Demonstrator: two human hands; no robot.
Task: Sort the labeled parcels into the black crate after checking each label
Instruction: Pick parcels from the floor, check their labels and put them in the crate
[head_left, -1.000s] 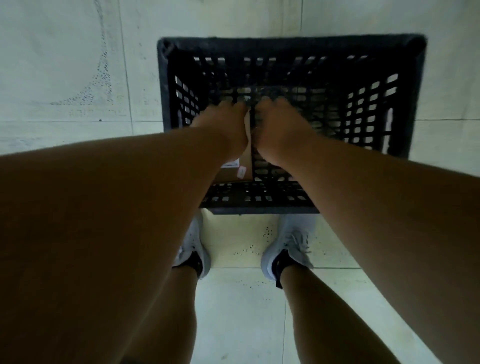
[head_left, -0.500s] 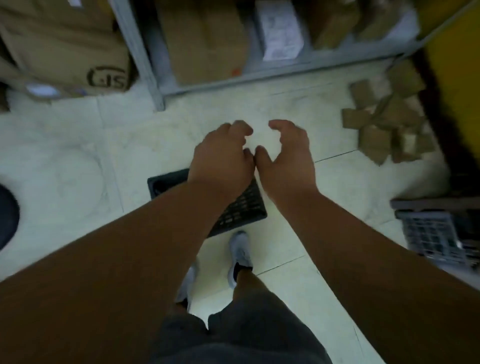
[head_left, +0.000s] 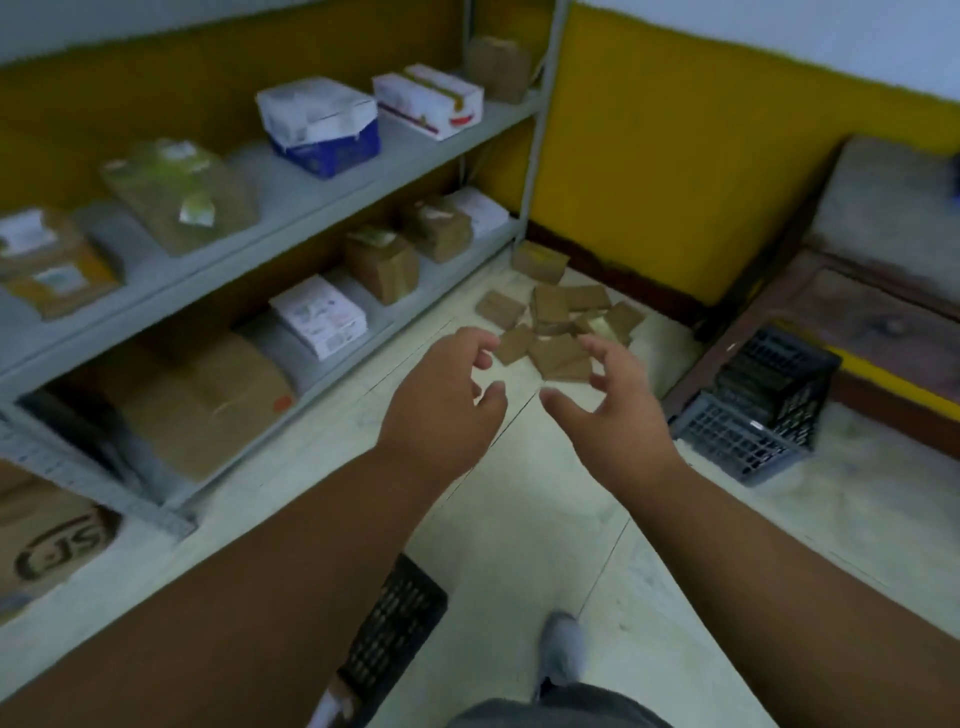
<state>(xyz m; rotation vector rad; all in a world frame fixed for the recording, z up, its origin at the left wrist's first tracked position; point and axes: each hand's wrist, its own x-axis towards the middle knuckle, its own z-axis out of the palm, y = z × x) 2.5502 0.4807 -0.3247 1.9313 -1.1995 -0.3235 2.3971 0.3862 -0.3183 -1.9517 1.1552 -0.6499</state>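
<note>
Both arms reach out over the pale tiled floor (head_left: 519, 519). The left hand (head_left: 441, 400) and the right hand (head_left: 618, 410) are up in the air, side by side but not touching. Their fingers are spread and a little bent, and they hold nothing.

Just past the fingertips, a heap of small brown parcels (head_left: 558, 327) lies on the floor near the yellow wall (head_left: 675, 156). The parcels are flat and lie every which way, some on top of others, so they do not all point the same way. One more brown parcel (head_left: 537, 262) sits apart, closer to the shelf post. The picture is too blurry to read any labels.

The black crate (head_left: 395, 629) is on the floor right below the left arm, which hides most of it. Only one mesh corner shows. It is well apart from the heap.

On the left stands a grey metal shelf (head_left: 291, 208). Its upper board holds a white and blue box (head_left: 319, 127), a white box with red on it (head_left: 428, 101) and flat brown packets. The lower board holds a white parcel with a printed label (head_left: 319, 317), small brown boxes and a big brown box (head_left: 208, 400).

On the right, a stack of dark crates (head_left: 758, 400) leans tipped over against a wooden chest (head_left: 872, 312).

A grey shoe (head_left: 561, 649) shows at the bottom, next to the black crate.
</note>
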